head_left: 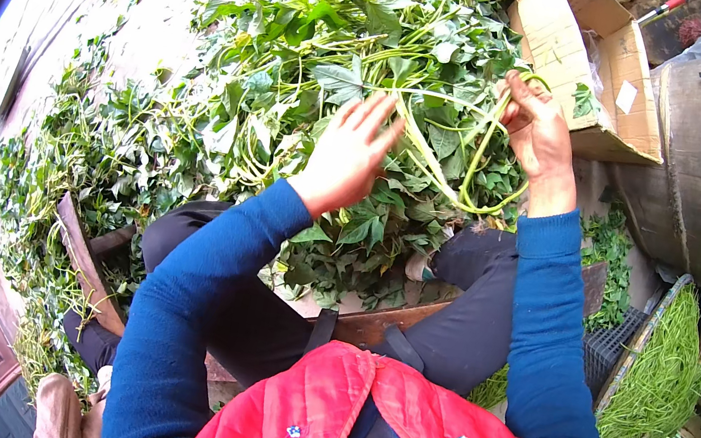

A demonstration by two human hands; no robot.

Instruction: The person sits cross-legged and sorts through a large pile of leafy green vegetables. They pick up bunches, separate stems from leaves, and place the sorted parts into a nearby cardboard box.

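Long pale-green leafy vine stems, likely sweet potato, hang in a loop from my right hand. Its fingers are closed around their upper part, beside a cardboard box. My left hand hovers over the greens to the left of that loop, fingers spread and slightly blurred. Just beyond its fingertips is a broad green leaf; a stem runs close behind the fingers, and contact is not clear. A large heap of leafy vines covers the ground before my knees.
The open cardboard box leans against a large brown container at right. A basket of thin green stems stands beside a dark plastic crate. Wooden planks lie left; pale pink cloth shows at lower left.
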